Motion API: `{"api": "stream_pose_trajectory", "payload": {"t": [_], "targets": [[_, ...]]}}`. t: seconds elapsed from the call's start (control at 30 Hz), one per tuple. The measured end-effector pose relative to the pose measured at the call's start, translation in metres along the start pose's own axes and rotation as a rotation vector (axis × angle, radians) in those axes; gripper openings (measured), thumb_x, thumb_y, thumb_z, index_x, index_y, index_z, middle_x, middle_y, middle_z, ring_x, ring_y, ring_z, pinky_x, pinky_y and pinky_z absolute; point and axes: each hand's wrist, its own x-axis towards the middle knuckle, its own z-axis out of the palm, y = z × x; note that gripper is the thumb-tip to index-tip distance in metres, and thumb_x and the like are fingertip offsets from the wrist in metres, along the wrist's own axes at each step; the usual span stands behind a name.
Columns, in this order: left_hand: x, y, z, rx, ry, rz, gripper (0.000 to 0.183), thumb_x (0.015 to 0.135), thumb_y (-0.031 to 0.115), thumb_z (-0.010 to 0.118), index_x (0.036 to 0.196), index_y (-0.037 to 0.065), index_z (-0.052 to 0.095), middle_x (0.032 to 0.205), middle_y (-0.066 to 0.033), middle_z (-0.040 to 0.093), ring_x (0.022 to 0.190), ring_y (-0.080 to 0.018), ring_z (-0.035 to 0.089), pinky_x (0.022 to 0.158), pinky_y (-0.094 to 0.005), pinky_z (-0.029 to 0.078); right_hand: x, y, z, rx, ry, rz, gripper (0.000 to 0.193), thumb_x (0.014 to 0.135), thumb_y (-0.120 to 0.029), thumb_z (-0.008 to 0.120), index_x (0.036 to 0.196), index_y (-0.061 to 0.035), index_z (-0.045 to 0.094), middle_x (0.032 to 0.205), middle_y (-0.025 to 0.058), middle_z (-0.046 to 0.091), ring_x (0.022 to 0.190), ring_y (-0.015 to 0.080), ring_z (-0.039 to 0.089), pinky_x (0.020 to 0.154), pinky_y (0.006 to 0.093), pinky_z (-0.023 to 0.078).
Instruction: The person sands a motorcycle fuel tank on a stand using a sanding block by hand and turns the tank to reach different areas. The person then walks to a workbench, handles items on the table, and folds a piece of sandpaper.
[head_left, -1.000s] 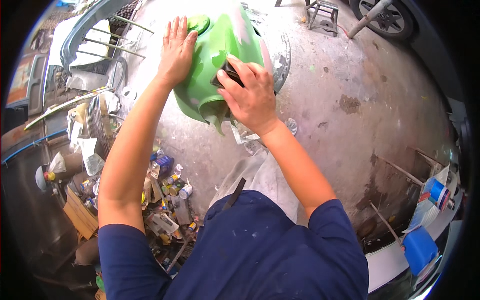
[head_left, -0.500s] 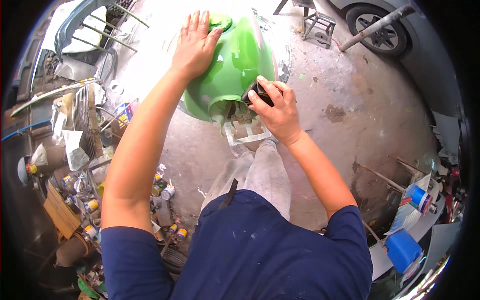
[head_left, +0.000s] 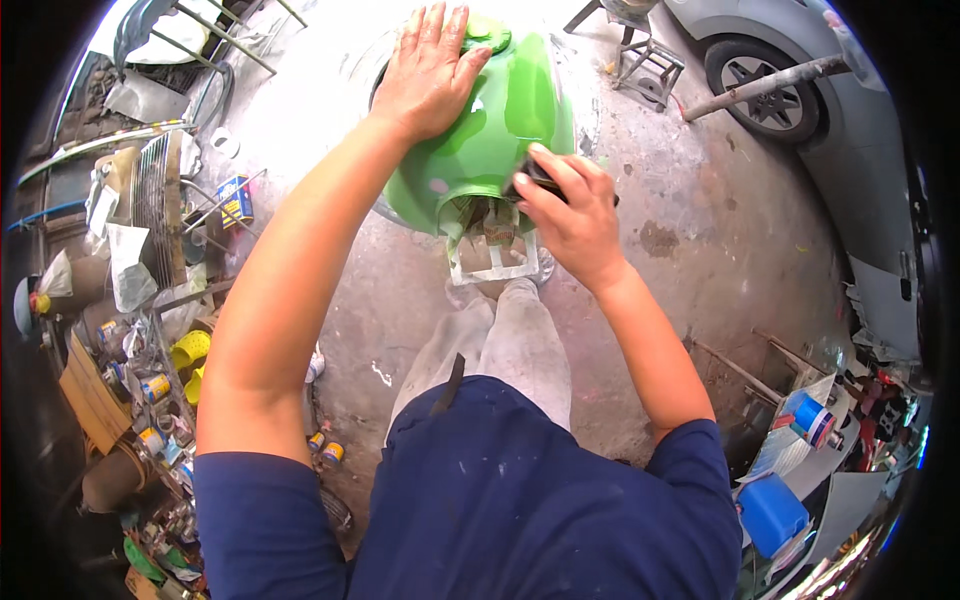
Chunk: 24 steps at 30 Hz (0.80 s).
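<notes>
My left hand [head_left: 430, 92] lay flat on a green shell [head_left: 528, 105], my right hand [head_left: 577, 218] gripped a black block [head_left: 537, 176] at its near right edge, the shell sat just ahead of my legs [head_left: 525, 340], a grey car [head_left: 855, 175] stood off right.

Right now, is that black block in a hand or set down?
In a hand: the right hand grips the black block at the near end of the curved green panel.

the shell [head_left: 490, 135] is patchy green, the block [head_left: 539, 175] black.
</notes>
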Motion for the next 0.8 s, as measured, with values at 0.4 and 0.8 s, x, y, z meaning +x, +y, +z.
{"api": "stream_pose_trajectory", "payload": {"t": [0.4,0.8], "targets": [[-0.004,-0.014,0.017,-0.004,0.020,-0.017,0.044,0.109,0.026,0.039,0.145,0.003,0.052,0.167,-0.0305,0.021,0.157,-0.0482,0.013,0.126,-0.0575,0.013,-0.002,-0.015,0.019,0.067,0.078,0.094,0.037,0.080,-0.016,0.076,0.116,-0.0214,0.072,0.142,0.0018,0.059,0.117,0.0248,0.054,0.097,0.0393,0.043],[0.005,-0.020,0.024,-0.090,0.173,0.066,0.067,0.111,0.042,0.034,0.161,-0.002,0.028,0.167,-0.0223,0.027,0.157,-0.0406,0.015,0.128,-0.0477,0.012,-0.097,-0.031,0.065,0.160,0.421,0.440,0.057,0.078,-0.010,0.083,0.130,-0.0176,0.062,0.146,0.0129,0.054,0.120,0.0348,0.055,0.101,0.0467,0.044]]}}
